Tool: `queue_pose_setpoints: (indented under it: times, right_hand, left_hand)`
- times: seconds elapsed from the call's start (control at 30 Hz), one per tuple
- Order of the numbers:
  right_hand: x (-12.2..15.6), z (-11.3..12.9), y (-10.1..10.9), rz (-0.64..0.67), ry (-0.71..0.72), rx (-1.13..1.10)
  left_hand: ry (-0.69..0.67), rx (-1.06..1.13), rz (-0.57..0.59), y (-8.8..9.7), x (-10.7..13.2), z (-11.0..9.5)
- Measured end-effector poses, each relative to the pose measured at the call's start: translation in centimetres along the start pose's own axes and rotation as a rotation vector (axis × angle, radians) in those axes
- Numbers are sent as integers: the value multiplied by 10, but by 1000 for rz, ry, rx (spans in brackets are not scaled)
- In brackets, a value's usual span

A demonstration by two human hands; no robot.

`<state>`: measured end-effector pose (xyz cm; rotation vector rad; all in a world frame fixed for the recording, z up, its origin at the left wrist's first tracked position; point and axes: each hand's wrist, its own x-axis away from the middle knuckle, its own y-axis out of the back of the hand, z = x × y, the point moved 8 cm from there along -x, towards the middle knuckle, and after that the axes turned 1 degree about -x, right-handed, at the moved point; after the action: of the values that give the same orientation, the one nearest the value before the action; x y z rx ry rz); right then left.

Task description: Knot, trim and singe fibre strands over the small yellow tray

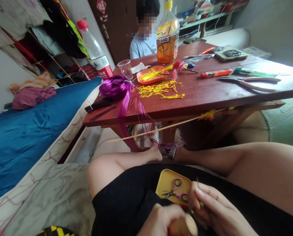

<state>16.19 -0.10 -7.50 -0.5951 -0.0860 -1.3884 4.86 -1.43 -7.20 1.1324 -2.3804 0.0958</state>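
Observation:
Low in the view, my left hand (158,220) is closed around a blurred object with a round, pale wooden end (191,225). My right hand (218,207) is beside it, thumb and fingers pinched on a thin dark piece (197,181). A small spot of green shows below those fingertips; I cannot make out what it belongs to. Just beyond both hands, a yellow tray (162,178) rests on my lap. Small scissors (176,191) with pink handles lie in it, blades pointing left.
Ahead stands a dark red table (195,98) with purple strands (114,87), yellow knotted cords (153,89), an orange tray (150,80), pliers (251,82) and two bottles. A thin stick (161,127) juts out below its front edge. A person (142,44) sits behind; a bed (38,127) is left.

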Motion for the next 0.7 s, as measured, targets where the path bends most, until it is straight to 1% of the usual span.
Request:
queue_pose_setpoints:
  times: [0.03, 0.07, 0.1, 0.13, 0.17, 0.2, 0.23, 0.27, 0.3, 0.33, 0.37, 0.43, 0.47, 0.5, 0.53, 0.6, 0.7]
  right_hand:
    - [1, 3, 0, -10, 95, 66]
    - [4, 11, -3, -2, 231, 187]
    - [8, 21, -10, 31, 383, 350]
    - [14, 29, -20, 84, 540, 534]
    - [20, 36, -31, 140, 684, 707]
    - [25, 39, -40, 187, 789, 850]
    - [27, 40, -45, 218, 837, 951]
    - [27, 40, -47, 234, 821, 1001]
    - [23, 37, -46, 261, 732, 997]
    - [20, 30, -44, 305, 591, 932]
    - [17, 21, -41, 340, 417, 809]
    - [17, -2, -36, 367, 71, 454]
    - [19, -14, -35, 348, -62, 280]
    - [21, -25, -35, 316, -157, 137]
    - [23, -34, -35, 281, -210, 35]
    - [25, -46, -37, 238, -229, -63]
    - [24, -56, -37, 174, -214, -112]
  left_hand:
    - [25, 136, -26, 3, 2, 2]
    - [63, 263, -63, 6, 3, 6]
    - [105, 360, -94, 8, 3, 9]
    - [128, 408, -109, 10, 1, 10]
    - [121, 389, -102, 10, 0, 9]
    - [88, 304, -75, 10, -3, 4]
    - [44, 170, -39, 8, -4, -1]
    - [8, 18, 9, 4, -4, -6]
    - [-8, -117, 57, -1, -2, -9]
    - [0, -215, 111, -8, 0, -9]
    - [27, -270, 168, -15, 4, -7]
    - [108, -311, 240, -28, 12, -2]
    - [162, -332, 249, -32, 16, 1]
    - [220, -362, 244, -35, 20, 5]
    - [274, -400, 236, -36, 24, 9]
    - [326, -469, 218, -38, 29, 15]
    - [267, -510, 200, -42, 31, 20]
